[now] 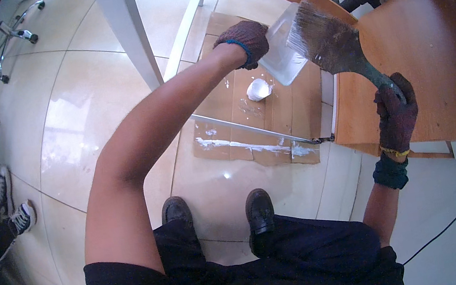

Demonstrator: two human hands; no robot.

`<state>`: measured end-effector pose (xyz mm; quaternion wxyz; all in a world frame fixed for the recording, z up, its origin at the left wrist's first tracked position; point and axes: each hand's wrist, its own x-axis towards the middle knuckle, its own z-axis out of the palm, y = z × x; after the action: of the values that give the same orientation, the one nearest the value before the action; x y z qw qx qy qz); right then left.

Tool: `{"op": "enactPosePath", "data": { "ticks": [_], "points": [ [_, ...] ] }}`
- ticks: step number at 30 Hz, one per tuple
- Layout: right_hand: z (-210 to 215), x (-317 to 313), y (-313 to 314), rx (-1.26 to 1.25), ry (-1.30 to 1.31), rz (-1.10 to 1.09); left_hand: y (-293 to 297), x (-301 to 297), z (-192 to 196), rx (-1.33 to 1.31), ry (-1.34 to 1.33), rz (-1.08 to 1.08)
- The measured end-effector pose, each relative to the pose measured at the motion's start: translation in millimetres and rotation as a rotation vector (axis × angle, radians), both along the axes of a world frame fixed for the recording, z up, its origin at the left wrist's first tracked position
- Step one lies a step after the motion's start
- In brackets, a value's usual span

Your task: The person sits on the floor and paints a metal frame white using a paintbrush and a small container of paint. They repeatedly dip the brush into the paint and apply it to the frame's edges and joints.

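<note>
My left hand [247, 43], in a dark knitted glove, is closed on the near left edge of a translucent plastic container [286, 69]. A wide paintbrush [332, 37] with dark, worn bristles whitened at the tips is in my right hand [398, 111], whose gloved fingers wrap round its handle. The bristle tips overlap the container's right side in view; whether they touch it I cannot tell. Below, a small white tub [258, 89] stands on flattened cardboard [219, 125] marked with white smears.
A white metal frame leg [129, 33] rises left of the cardboard, with a thin rail [244, 130] crossing over it. An orange-brown wooden panel [435, 70] fills the right. A chair base [11, 36] and another person's shoes [21, 217] are at the left.
</note>
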<state>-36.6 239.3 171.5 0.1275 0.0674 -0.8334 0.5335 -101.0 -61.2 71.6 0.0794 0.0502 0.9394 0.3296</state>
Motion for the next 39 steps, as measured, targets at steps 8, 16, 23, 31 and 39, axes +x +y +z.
{"op": "enactPosePath", "data": {
  "ticks": [8,16,23,31,39],
  "points": [
    [-16.9,-12.5,-3.1,-0.094,0.079,-0.050,-8.8,-6.1,-12.3,0.089,-0.069,-0.021],
    [-33.7,-27.8,-3.4,-0.204,0.156,0.133,-1.4,-12.9,-32.9,-0.011,0.112,-0.109],
    [-45.9,-33.1,-3.7,-0.202,0.174,0.203,7.2,-5.0,-22.9,0.076,0.181,-0.003],
    [-56.3,-29.2,-23.3,-0.197,0.186,0.208,6.1,-1.8,-25.5,0.083,0.230,0.038],
    [-67.4,-27.9,-30.9,-0.161,0.275,0.333,8.2,-2.8,-30.4,0.141,0.285,0.014]
  ]
}}
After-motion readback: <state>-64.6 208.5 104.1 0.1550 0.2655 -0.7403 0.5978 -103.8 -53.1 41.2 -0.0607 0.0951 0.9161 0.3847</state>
